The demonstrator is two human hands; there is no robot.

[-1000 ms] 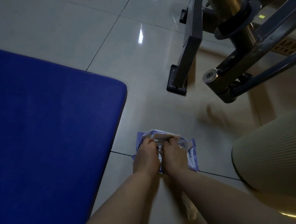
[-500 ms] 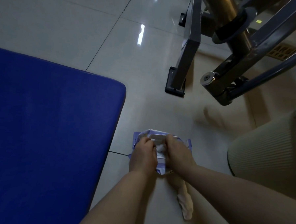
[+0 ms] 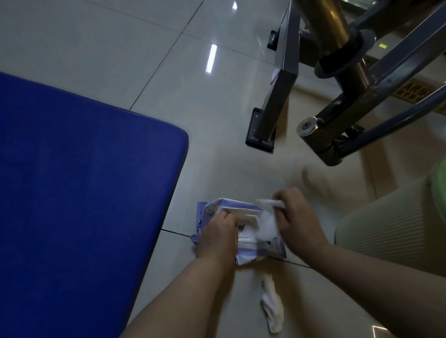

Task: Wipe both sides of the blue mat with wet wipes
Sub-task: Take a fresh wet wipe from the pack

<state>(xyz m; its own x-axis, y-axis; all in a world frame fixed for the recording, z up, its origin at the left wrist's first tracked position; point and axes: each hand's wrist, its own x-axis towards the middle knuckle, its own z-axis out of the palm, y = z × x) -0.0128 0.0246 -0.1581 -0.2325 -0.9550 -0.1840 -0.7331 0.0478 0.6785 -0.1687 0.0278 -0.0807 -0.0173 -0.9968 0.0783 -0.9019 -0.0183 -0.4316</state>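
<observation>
The glossy pale tiled floor (image 3: 99, 46) carries everything here, its dark grout lines crossing beneath the objects. A thick blue padded mat (image 3: 68, 199) lies flat on it at the left. Just beside the mat's right edge sits a soft purple-and-white wet wipe pack (image 3: 259, 251) with its white flip lid up, straddling 1 grout line. Nearer the camera lies 1 crumpled white wipe (image 3: 272, 309). A ribbed cream bin (image 3: 394, 229) stands at the right, and a dark metal frame foot (image 3: 261, 138) rests farther back.
</observation>
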